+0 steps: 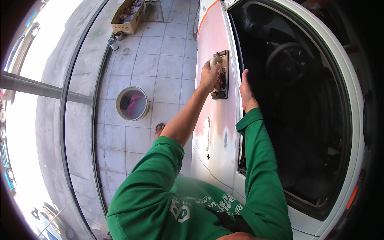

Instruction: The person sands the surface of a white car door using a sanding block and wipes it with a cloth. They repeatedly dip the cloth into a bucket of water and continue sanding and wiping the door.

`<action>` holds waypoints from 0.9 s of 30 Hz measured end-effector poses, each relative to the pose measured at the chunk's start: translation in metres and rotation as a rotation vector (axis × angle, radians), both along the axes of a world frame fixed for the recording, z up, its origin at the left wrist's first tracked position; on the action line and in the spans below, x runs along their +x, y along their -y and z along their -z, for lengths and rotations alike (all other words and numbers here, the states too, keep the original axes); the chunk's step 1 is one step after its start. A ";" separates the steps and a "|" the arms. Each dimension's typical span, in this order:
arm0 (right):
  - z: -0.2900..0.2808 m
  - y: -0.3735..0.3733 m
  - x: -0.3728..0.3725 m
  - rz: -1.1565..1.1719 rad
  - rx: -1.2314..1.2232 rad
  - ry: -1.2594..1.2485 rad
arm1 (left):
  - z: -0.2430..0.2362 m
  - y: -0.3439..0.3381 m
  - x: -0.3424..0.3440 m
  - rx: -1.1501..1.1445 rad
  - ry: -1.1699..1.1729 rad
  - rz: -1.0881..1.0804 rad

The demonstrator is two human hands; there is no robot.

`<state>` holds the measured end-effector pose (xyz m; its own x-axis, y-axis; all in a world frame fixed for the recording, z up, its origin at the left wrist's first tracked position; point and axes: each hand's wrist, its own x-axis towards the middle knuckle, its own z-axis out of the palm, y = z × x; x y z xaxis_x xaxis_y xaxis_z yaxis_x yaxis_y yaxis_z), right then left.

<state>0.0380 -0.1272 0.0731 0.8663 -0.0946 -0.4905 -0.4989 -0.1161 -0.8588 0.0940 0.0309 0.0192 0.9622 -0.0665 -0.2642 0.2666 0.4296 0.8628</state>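
Observation:
My left hand (210, 77) is closed round the handle of a long hand sanding block (225, 60). The block lies on the car door (205, 105), whose outer panel shows pinkish filler or primer with white paint around it. A round, pale knob (216, 61) stands at the block's far end. My right hand (247, 92) is stretched out with its fingers together, resting along the door's window sill beside the dark opening. Nothing shows in it. A grey scuffed patch (225, 138) and the door-handle recess (207, 134) are nearer to me on the panel.
A white bucket (119, 107) of cloudy water with a pink cloth stands on the tiled floor (136, 138) to the left. Farther off are a can (113, 44) and a cardboard box (127, 27) of mixed items. Glass panels with a dark frame (64, 104) line the left side.

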 end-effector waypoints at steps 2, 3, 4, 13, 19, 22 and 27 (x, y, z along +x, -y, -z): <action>0.002 -0.002 0.001 0.008 -0.024 -0.002 | 0.009 -0.003 -0.019 -0.080 0.020 0.031; 0.005 0.001 0.001 0.026 -0.031 -0.008 | 0.012 -0.001 -0.036 -0.117 0.029 0.059; 0.009 0.010 -0.003 0.060 -0.046 -0.023 | 0.015 0.005 -0.074 -0.130 0.014 0.118; 0.020 0.019 0.009 0.122 0.106 -0.014 | 0.048 -0.023 -0.088 0.131 0.057 0.230; 0.015 0.017 0.003 0.086 0.036 0.003 | 0.056 -0.021 -0.060 0.092 0.028 0.339; -0.004 0.005 -0.004 0.149 -0.058 -0.054 | 0.082 -0.031 -0.134 0.171 0.194 0.381; 0.012 0.032 -0.003 0.178 0.116 -0.088 | 0.087 -0.012 -0.075 0.182 0.246 0.301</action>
